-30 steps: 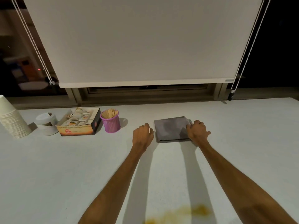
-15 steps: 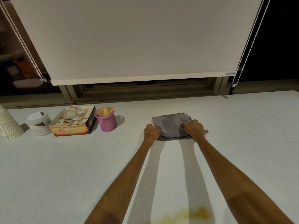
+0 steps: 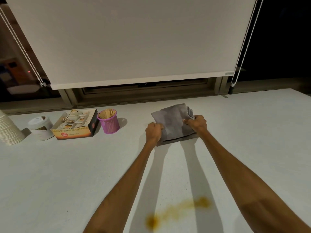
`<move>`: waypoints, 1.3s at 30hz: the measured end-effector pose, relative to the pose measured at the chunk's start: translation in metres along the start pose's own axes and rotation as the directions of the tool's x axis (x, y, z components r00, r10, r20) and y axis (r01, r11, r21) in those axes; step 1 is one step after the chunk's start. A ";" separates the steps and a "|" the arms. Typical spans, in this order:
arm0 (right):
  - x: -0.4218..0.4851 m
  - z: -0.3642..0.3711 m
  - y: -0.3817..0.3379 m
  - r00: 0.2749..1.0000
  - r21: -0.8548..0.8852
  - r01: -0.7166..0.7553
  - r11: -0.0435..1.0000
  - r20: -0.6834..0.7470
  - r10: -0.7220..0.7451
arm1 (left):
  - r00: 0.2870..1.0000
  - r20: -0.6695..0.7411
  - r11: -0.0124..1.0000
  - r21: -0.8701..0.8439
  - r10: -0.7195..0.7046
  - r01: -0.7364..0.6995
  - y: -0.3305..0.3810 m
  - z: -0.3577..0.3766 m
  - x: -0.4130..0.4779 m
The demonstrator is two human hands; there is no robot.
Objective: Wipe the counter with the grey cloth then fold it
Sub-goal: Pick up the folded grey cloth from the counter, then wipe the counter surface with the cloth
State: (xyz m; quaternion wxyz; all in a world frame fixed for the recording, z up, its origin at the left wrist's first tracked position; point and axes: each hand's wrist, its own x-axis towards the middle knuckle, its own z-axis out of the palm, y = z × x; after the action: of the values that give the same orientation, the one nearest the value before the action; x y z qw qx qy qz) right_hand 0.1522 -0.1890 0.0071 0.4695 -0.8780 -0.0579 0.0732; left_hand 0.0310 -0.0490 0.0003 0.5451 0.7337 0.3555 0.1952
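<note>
The grey cloth [image 3: 173, 121], folded into a rough square, lies on the white counter [image 3: 67, 174] toward the back, right of centre. My left hand [image 3: 153, 132] is closed on its left edge near the front corner. My right hand [image 3: 196, 122] is closed on its right edge, where the layers bunch up and lift a little. A yellow-brown spill [image 3: 176, 211] streaks the counter close to me, between my forearms.
At the back left stand a pink mesh cup of wooden sticks [image 3: 108, 121], an open box of sachets [image 3: 75, 125], a white tub [image 3: 40, 127] and a stack of paper cups [image 3: 8, 130]. A roller blind [image 3: 126, 39] hangs behind the counter.
Both hands closed in on the cloth from its sides and gripped its edges. The right side of the cloth has bunched and lifted slightly.
</note>
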 end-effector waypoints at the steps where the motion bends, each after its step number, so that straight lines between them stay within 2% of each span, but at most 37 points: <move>1: -0.006 -0.004 -0.001 1.000 0.012 0.009 1.000 -0.006 -0.008 | 1.000 -0.004 1.000 -0.001 -0.012 0.012 0.005 -0.002 -0.005; 4: -0.024 -0.016 -0.002 1.000 0.055 0.013 0.998 -0.027 -0.012 | 1.000 0.005 0.999 -0.039 -0.009 0.010 0.015 -0.008 -0.021; 9: -0.055 -0.039 0.001 0.999 0.142 -0.002 0.990 -0.053 0.009 | 0.999 -0.040 0.975 -0.219 0.022 -0.030 0.018 -0.017 -0.054; 14: -0.100 -0.055 0.011 0.989 0.227 0.034 0.973 -0.150 0.000 | 0.995 -0.053 0.942 -0.322 0.080 -0.093 0.008 -0.027 -0.092; 20: -0.162 -0.074 0.036 0.986 0.254 0.032 0.967 -0.168 0.011 | 1.000 -0.017 0.930 -0.367 0.016 -0.022 -0.013 -0.042 -0.151; 26: -0.213 -0.088 0.074 0.990 0.229 -0.013 0.973 -0.132 0.044 | 1.000 -0.003 0.966 -0.257 -0.014 0.013 -0.040 -0.051 -0.209; 30: -0.231 -0.090 0.093 0.993 0.206 -0.027 0.978 -0.107 0.050 | 0.999 -0.033 0.997 -0.077 -0.003 0.000 -0.050 -0.055 -0.232; 36: -0.249 -0.080 0.109 0.996 0.214 -0.032 0.976 -0.074 0.049 | 0.997 -0.070 0.998 0.064 0.018 -0.013 -0.069 -0.061 -0.248; 39: -0.255 -0.075 0.115 0.995 0.153 -0.032 0.988 -0.088 0.046 | 0.996 -0.070 0.990 0.137 0.052 -0.042 -0.076 -0.065 -0.250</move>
State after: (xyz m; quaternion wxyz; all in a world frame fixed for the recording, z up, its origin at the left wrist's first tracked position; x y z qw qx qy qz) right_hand -0.0809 -0.3570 -0.0284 0.5355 -0.8431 -0.0132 0.0464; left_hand -0.2038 -0.1785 -0.0246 0.4758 0.7695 0.3705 0.2103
